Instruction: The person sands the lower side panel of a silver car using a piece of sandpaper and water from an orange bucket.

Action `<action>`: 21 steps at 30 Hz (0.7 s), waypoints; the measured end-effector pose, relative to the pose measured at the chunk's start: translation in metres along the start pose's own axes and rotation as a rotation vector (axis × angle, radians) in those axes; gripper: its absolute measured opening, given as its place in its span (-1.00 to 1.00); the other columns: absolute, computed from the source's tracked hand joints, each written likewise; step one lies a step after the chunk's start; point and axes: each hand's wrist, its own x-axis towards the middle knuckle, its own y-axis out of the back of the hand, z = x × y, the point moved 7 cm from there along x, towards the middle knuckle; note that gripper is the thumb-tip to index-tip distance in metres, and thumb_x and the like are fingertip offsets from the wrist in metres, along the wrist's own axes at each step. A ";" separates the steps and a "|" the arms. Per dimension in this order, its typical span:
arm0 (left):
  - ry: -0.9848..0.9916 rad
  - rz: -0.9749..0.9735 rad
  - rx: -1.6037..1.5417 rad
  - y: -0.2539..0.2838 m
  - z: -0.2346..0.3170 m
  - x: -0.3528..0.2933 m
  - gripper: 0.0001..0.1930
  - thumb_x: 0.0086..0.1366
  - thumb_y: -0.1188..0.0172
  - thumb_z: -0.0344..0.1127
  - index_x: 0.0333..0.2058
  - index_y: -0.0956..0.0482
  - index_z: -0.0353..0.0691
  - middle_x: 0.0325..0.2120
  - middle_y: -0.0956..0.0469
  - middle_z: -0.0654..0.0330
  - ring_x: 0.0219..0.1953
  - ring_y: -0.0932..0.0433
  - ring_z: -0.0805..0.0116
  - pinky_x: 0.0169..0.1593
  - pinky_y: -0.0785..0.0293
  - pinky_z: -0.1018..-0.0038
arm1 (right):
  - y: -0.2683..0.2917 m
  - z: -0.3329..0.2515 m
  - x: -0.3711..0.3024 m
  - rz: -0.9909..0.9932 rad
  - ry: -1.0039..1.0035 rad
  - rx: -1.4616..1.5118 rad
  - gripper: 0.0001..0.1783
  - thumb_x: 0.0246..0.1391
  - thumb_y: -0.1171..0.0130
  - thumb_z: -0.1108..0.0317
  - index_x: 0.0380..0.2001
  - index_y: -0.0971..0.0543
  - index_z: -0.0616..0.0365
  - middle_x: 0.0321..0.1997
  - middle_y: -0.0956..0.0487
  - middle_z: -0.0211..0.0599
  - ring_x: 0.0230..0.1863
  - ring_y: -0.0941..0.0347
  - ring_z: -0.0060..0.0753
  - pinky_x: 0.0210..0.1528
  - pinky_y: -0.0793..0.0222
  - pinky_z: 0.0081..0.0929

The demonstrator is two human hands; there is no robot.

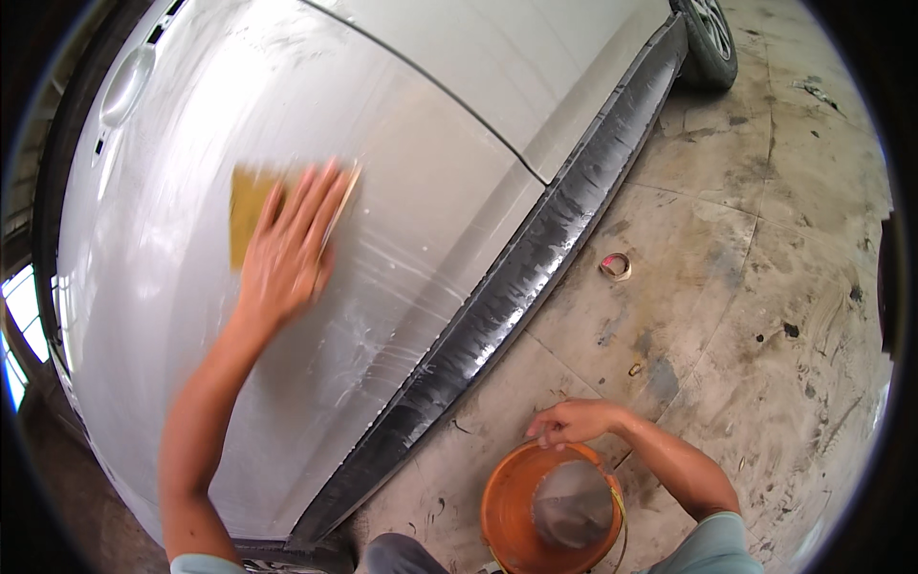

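Note:
My left hand (pixel 287 253) lies with its fingers outstretched over a yellow-brown sheet of sandpaper (pixel 247 215), pressing it to the wet silver-grey car door (pixel 411 163). The thumb side of that hand closes around the sheet's right edge, and the hand is slightly blurred. Low on the right, my right hand (pixel 579 419) rests at the far rim of an orange bucket (pixel 499 507), its fingers bent loosely over the rim. Cloudy grey water (pixel 574 502) shows inside the bucket.
A black sill trim (pixel 497 297) runs diagonally below the door, wet and streaked. On the stained concrete floor (pixel 708 287) lies a small roll of tape (pixel 616 266). A wheel (pixel 708 43) stands at the upper right, and a door handle (pixel 127 88) is at the upper left.

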 end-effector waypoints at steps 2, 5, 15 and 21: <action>0.038 -0.137 0.031 -0.009 -0.007 -0.033 -0.31 0.22 0.00 -0.32 0.35 -0.04 -0.11 0.35 -0.09 0.20 0.38 -0.06 0.24 0.40 0.08 0.15 | 0.006 0.013 0.002 0.027 -0.028 -0.049 -0.56 0.07 -0.06 0.27 0.02 -0.48 0.22 -0.36 -0.65 -0.28 -0.32 -0.59 -0.42 -0.11 -0.42 -0.48; -0.060 0.133 0.036 0.010 -0.005 0.063 -0.27 0.17 0.00 -0.34 0.35 -0.05 -0.10 0.36 -0.07 0.22 0.39 -0.04 0.26 0.40 0.09 0.17 | 0.008 -0.010 0.022 0.025 0.085 -0.100 -0.56 0.09 -0.05 0.25 0.02 -0.47 0.22 -0.33 -0.66 -0.27 -0.31 -0.59 -0.41 -0.12 -0.43 -0.48; -0.106 -0.040 0.010 -0.006 0.016 0.031 -0.24 0.12 -0.04 -0.34 0.35 -0.07 -0.12 0.36 -0.08 0.20 0.39 -0.05 0.26 0.40 0.10 0.14 | 0.014 0.021 0.011 0.066 -0.021 -0.029 -0.58 0.06 -0.04 0.27 -0.03 -0.51 0.21 -0.33 -0.66 -0.25 -0.25 -0.60 -0.35 -0.12 -0.44 -0.42; -0.121 0.003 -0.039 -0.012 0.028 0.040 -0.27 0.18 -0.02 -0.33 0.35 -0.05 -0.11 0.35 -0.08 0.20 0.38 -0.05 0.28 0.40 0.09 0.17 | 0.012 0.024 0.011 0.132 -0.027 -0.101 -0.59 0.05 -0.05 0.27 -0.04 -0.52 0.21 -0.31 -0.66 -0.22 -0.28 -0.61 -0.32 -0.11 -0.45 -0.41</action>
